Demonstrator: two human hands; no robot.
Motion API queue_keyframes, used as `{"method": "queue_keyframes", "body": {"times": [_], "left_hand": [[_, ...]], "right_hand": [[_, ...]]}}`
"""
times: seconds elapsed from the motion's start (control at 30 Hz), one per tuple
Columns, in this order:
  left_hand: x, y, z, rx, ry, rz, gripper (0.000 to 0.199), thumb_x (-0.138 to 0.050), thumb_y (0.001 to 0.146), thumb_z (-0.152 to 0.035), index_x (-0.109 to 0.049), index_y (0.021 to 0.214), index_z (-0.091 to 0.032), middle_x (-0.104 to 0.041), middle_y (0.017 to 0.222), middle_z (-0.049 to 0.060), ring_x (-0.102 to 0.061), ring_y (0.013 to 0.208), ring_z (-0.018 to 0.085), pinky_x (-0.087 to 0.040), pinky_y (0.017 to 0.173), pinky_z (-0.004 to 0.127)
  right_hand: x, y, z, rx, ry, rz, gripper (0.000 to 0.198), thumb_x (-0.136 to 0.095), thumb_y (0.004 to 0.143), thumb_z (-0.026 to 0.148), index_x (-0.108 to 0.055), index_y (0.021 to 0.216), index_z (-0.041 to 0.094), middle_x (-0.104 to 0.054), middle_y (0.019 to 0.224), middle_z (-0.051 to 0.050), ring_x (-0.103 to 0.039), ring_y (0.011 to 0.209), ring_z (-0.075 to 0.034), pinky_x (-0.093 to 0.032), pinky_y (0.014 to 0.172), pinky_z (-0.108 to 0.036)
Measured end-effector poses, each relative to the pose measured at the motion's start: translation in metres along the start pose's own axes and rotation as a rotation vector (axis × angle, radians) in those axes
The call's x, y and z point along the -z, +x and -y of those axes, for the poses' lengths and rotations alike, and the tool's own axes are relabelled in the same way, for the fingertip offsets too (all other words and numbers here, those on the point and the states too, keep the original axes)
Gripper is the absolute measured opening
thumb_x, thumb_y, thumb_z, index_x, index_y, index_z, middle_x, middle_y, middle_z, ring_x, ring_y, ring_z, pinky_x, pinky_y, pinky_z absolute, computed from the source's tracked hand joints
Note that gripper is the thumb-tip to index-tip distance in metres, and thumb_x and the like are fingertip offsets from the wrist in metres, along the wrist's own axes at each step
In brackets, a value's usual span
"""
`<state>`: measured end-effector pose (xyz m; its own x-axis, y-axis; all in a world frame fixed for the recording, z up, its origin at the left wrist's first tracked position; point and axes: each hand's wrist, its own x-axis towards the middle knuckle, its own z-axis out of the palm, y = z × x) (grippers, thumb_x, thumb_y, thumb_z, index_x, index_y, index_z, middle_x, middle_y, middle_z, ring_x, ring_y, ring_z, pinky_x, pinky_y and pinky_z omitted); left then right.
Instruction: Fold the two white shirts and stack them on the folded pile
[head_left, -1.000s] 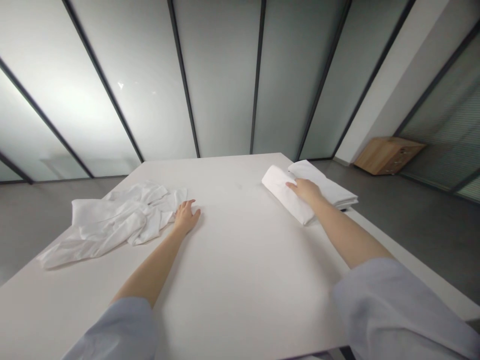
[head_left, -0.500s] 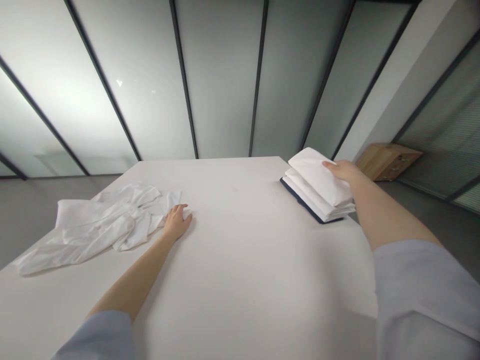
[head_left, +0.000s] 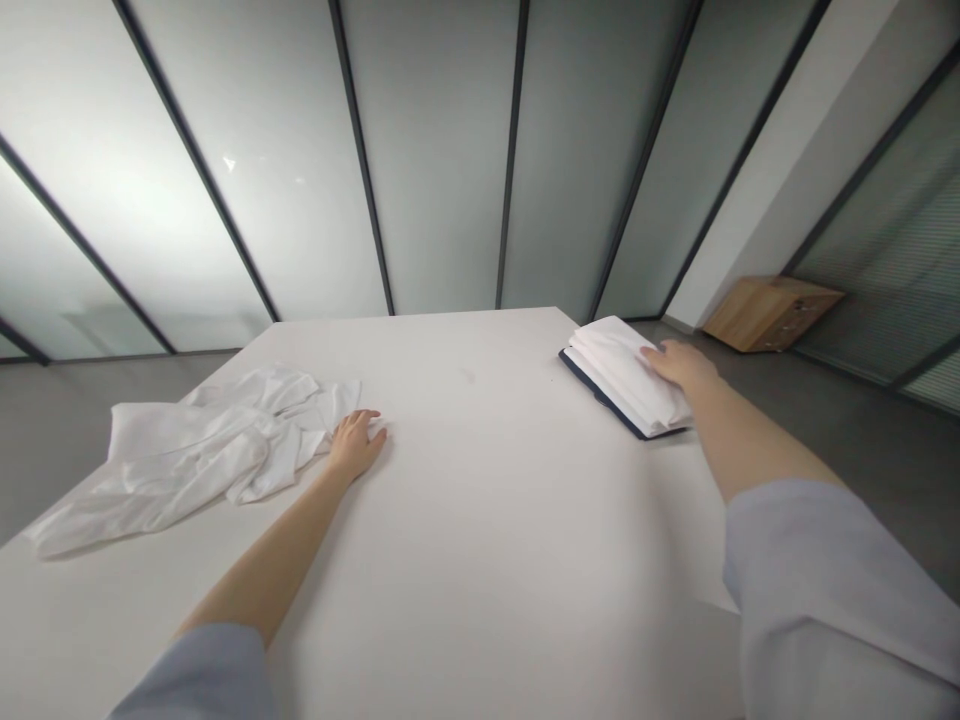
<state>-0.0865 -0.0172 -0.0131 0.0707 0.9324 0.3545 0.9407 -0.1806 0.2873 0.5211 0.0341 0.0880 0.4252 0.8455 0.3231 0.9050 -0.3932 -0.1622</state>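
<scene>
At the right of the table lies a stack of folded white cloth [head_left: 626, 375] on a dark navy flat piece [head_left: 604, 398]. My right hand [head_left: 681, 362] is at the stack's right edge, thumb over the top layer, closed on the folded white cloth; some of its fingers are hidden. My left hand [head_left: 356, 443] rests palm down, fingers apart, beside the right end of a crumpled white garment [head_left: 217, 440]. Its fingertips are close to the fabric, and I cannot tell whether they touch it.
Both arms reach over a large white table [head_left: 465, 540]. Behind its far edge stands a frosted glass wall [head_left: 442, 170] with dark frames. A wooden cabinet [head_left: 772, 312] is on the floor at the far right.
My right hand has come down with the top folded cloth, which now lies flatter on the stack. The left hand and the crumpled garment have stayed in place.
</scene>
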Motion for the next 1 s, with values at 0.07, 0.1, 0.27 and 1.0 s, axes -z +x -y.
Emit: {"method": "queue_keyframes", "body": {"times": [0.07, 0.1, 0.27, 1.0], "left_hand": [[-0.001, 0.001, 0.000, -0.016, -0.009, 0.013, 0.036, -0.050, 0.082, -0.034, -0.059, 0.114, -0.018, -0.063, 0.119, 0.011, -0.057, 0.112, 0.027, -0.044, 0.098, 0.042], [-0.002, 0.002, 0.000, -0.031, -0.015, 0.022, 0.036, -0.050, 0.082, -0.034, -0.059, 0.114, -0.019, -0.063, 0.118, 0.010, -0.057, 0.111, 0.027, -0.044, 0.098, 0.042], [-0.006, 0.004, -0.004, -0.124, -0.043, 0.085, 0.036, -0.049, 0.082, -0.032, -0.060, 0.113, -0.019, -0.063, 0.118, 0.010, -0.057, 0.113, 0.025, -0.044, 0.101, 0.039], [0.000, 0.000, -0.025, -0.157, 0.062, 0.175, 0.037, -0.046, 0.087, -0.030, -0.061, 0.118, -0.016, -0.060, 0.124, 0.012, -0.055, 0.116, 0.025, -0.042, 0.101, 0.037]], "right_hand": [[0.011, -0.009, 0.013, -0.029, -0.001, -0.014, 0.051, -0.048, 0.090, 0.048, -0.058, 0.125, 0.012, -0.060, 0.123, -0.022, -0.057, 0.109, -0.032, -0.044, 0.086, -0.043], [0.015, -0.014, 0.021, -0.018, 0.016, -0.055, 0.050, -0.047, 0.091, 0.045, -0.056, 0.127, 0.012, -0.059, 0.125, -0.021, -0.056, 0.111, -0.032, -0.043, 0.088, -0.042], [0.014, -0.049, 0.067, 0.198, 0.173, -0.269, 0.039, -0.043, 0.090, 0.033, -0.060, 0.119, 0.012, -0.063, 0.116, -0.016, -0.055, 0.108, -0.030, -0.041, 0.092, -0.041], [-0.080, -0.191, 0.204, 0.651, 0.216, 0.236, 0.034, -0.049, 0.092, 0.033, -0.062, 0.121, 0.020, -0.056, 0.134, -0.010, -0.051, 0.121, -0.025, -0.038, 0.101, -0.035]]}}
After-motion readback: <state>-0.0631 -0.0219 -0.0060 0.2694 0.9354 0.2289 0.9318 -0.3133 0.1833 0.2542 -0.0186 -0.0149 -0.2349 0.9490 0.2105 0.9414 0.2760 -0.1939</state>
